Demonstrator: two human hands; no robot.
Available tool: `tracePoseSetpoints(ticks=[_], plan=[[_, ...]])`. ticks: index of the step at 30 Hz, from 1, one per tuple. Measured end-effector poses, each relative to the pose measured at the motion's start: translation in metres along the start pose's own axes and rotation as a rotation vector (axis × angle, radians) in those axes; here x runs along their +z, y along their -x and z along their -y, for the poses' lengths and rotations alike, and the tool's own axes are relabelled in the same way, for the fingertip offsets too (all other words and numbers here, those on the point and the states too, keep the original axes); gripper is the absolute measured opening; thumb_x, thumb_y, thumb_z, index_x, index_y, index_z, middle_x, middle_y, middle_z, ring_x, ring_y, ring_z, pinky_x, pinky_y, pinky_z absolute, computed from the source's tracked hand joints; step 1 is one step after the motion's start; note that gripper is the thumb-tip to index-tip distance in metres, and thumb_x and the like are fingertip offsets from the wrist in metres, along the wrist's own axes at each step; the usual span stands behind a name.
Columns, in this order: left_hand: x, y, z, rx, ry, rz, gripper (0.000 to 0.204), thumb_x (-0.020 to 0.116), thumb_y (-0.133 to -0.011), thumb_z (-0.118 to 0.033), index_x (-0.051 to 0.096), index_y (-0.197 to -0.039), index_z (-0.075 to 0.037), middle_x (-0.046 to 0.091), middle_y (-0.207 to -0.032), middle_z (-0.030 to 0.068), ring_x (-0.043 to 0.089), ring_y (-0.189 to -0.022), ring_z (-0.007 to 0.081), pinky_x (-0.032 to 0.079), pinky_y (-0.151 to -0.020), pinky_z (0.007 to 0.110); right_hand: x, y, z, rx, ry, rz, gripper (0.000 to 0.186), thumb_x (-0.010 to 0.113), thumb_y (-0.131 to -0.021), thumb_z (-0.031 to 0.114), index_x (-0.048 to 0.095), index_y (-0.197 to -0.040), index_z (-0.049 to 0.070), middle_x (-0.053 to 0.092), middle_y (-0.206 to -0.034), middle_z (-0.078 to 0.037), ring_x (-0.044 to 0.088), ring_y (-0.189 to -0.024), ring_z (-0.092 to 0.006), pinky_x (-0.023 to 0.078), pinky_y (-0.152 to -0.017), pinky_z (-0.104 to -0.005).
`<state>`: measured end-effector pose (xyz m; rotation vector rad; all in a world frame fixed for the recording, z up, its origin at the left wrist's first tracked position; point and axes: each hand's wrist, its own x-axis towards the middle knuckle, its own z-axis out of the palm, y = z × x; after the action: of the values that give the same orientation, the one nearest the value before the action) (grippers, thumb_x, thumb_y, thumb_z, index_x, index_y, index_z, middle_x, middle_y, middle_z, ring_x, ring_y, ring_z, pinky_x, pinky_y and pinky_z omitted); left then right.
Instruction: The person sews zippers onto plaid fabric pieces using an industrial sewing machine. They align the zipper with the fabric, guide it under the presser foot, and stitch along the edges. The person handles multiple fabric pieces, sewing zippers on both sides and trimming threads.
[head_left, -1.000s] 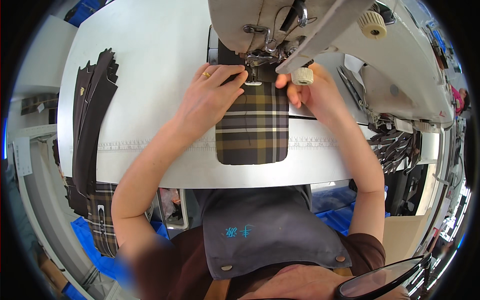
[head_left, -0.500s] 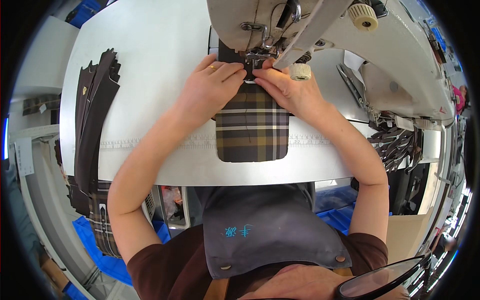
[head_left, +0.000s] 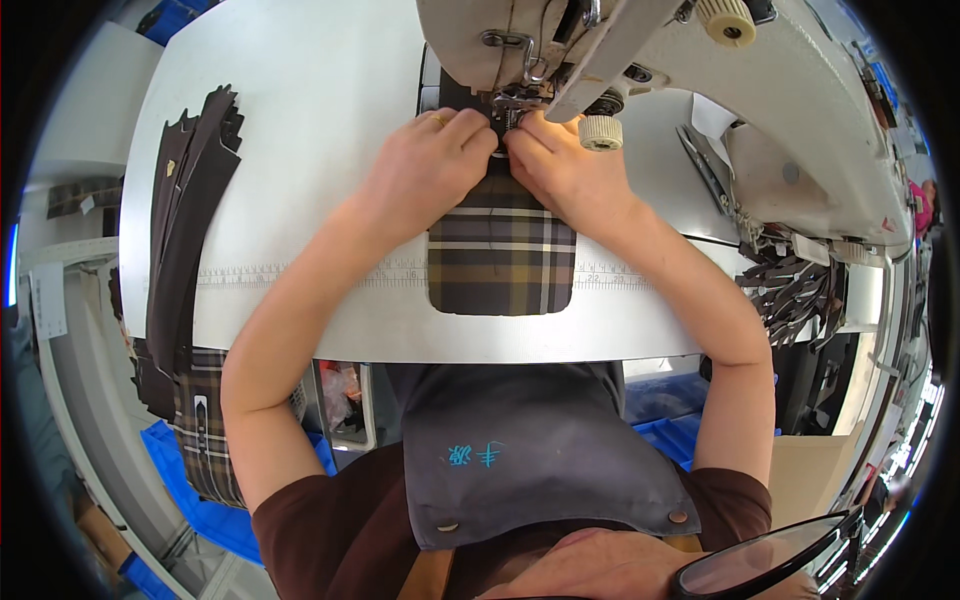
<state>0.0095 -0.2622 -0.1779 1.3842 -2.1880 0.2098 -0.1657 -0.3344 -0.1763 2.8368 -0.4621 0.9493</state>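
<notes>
On the white table (head_left: 290, 160), plaid fabric (head_left: 500, 255) lies flat; at its far end, the left hand (head_left: 440, 155) and right hand (head_left: 568, 165) touch it close together, probably steadying it under the sewing machine (head_left: 800, 130); whether they pinch, I cannot tell.

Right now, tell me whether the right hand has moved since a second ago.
Yes, leftward. Judged against the lower cream knob, the right hand is now mostly left of it; a second ago it was mostly right.
</notes>
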Motion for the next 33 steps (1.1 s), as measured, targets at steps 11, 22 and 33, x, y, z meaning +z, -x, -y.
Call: tracePoseSetpoints(ticks=[11, 22, 33], plan=[[-0.005, -0.006, 0.007, -0.34, 0.446, -0.042, 0.009, 0.064, -0.078, -0.01, 0.06, -0.084, -0.005, 0.064, -0.089, 0.0068, 0.062, -0.076, 0.0255, 0.05, -0.066, 0.032, -0.004, -0.004, -0.031, 0.126, -0.495, 0.298, 0.014, 0.061, -0.076, 0.015, 0.057, -0.087, 0.007, 0.06, -0.076, -0.007, 0.058, -0.066, -0.0192, 0.045, -0.058, -0.0299], [-0.013, -0.003, 0.01, -0.239, 0.454, 0.083, 0.021, 0.068, -0.078, -0.01, 0.068, -0.098, -0.005, 0.065, -0.104, 0.0094, 0.062, -0.097, 0.0244, 0.05, -0.084, 0.033, -0.062, 0.013, -0.016, 0.147, -0.363, 0.42, 0.018, 0.065, -0.081, 0.023, 0.062, -0.075, 0.007, 0.052, -0.054, -0.008, 0.054, -0.051, -0.0263, 0.043, -0.05, -0.0384], [0.002, -0.005, 0.006, -0.199, 0.36, -0.063, 0.013, 0.067, -0.076, -0.012, 0.065, -0.087, -0.005, 0.063, -0.09, 0.0054, 0.06, -0.08, 0.0253, 0.05, -0.07, 0.034, 0.024, 0.015, -0.015, 0.559, -0.73, -0.015, 0.018, 0.07, -0.074, 0.018, 0.068, -0.089, 0.01, 0.062, -0.07, -0.008, 0.062, -0.062, -0.0247, 0.049, -0.055, -0.0343]])
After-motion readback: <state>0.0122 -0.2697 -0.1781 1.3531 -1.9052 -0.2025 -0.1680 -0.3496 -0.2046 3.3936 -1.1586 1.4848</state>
